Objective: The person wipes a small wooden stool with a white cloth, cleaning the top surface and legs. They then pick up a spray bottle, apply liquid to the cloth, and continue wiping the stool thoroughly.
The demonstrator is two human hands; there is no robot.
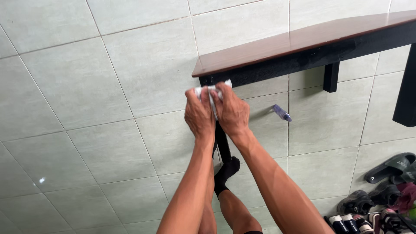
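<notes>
Looking down through the head camera, we see both of our hands closed together around a white cloth (212, 92), pressed against the top of a black table leg (222, 145) just under the corner of the table. Our left hand (199, 115) grips the cloth from the left side, fingers curled tight over it, and our right hand (232, 112) wraps it from the right, so that the two hands touch each other along the knuckles. Only small bits of the cloth show above and between our fingers. The leg runs down from our hands toward our foot in a black sock (225, 173), which stands on the floor right beside the leg's lower end.

The table (303, 41) has a reddish-brown wooden top and a black frame, and stretches away to the right edge of the view. Under it, on the pale green floor tiles (86, 86), lies a small bluish-purple object (282, 113), well apart from our hands; we cannot tell what it is. At the lower right corner a cluster of sandals and shoes (381, 195) sits on the tiles, near the table's far black leg (407, 91).
</notes>
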